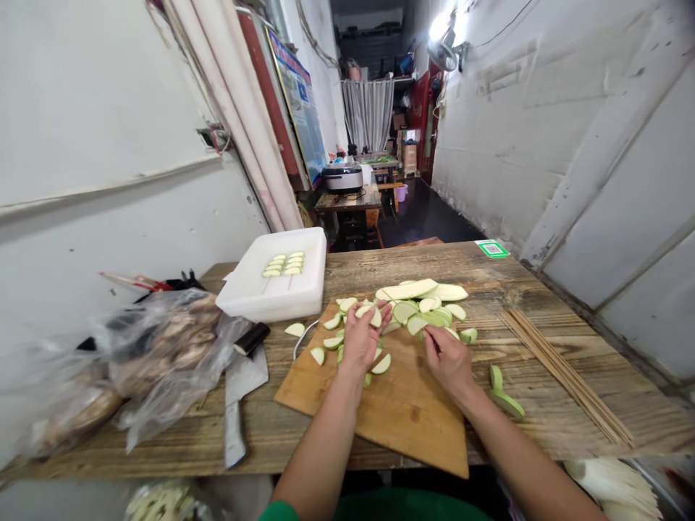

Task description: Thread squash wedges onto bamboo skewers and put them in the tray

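Note:
My left hand (360,340) is turned palm up over the cutting board, its fingers curled around a pale half-moon zucchini slice (371,316). To its right, my right hand (448,359) pinches a thin skewer whose length is mostly hidden. Two slices, one of them a zucchini slice (417,325) by the fingertips, appear threaded on it. Loose cut pieces lie around both hands on the wooden cutting board (407,412). Behind them rest long zucchini pieces (413,289).
A white plastic box (282,304) bears two filled skewers on its top. Left of the board lie a cleaver (233,427), a dark-skinned vegetable piece (253,339) and bagged mushrooms (184,340). Bare bamboo skewers (565,373) lie at right, near more zucchini pieces (507,403).

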A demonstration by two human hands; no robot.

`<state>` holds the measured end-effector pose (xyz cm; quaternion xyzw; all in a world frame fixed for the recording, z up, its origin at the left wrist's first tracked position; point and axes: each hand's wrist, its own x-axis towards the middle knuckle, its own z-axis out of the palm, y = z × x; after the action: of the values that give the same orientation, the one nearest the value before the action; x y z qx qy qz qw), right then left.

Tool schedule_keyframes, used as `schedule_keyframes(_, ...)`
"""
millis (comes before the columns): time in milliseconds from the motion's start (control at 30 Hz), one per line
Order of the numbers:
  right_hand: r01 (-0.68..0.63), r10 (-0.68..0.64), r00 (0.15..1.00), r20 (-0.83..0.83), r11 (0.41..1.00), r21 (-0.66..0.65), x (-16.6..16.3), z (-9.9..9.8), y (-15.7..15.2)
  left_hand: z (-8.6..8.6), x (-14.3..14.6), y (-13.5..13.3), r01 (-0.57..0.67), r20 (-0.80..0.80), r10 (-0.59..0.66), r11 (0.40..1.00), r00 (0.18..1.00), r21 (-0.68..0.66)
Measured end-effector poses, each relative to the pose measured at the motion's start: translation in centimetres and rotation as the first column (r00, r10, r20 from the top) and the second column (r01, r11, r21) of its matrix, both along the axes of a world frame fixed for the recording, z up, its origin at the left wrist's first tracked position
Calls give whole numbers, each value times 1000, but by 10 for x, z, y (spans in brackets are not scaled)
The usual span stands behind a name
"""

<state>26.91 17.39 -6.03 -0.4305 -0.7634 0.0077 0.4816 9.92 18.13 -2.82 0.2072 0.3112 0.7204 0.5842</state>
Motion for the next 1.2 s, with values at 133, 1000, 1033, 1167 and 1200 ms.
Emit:
schedule_keyframes(133, -62, 61, 998, -25, 998, -31, -3, -1, -1, 0, 1, -1, 40, -26, -41, 999, 999, -27)
schedule_keyframes(1000, -442, 194, 845, -497, 778, -446, -53, 13, -6, 3, 15, -3, 54, 100, -45, 995, 994, -89)
schedule_keyframes(1033, -433, 187, 847, -497, 786, -442, -53, 13, -7, 3, 15, -4, 59, 96, -51, 994, 994, -89)
schedule_keyframes(1167, -394, 162, 861, -482, 812, -431, -55, 12, -9, 2, 16, -3, 51, 72, -43, 992, 996, -115)
schedule_keyframes(1200, -388, 160, 864, -478, 816, -429, -55, 12, -10, 1, 17, -3, 44, 58, -38, 992, 998, -122)
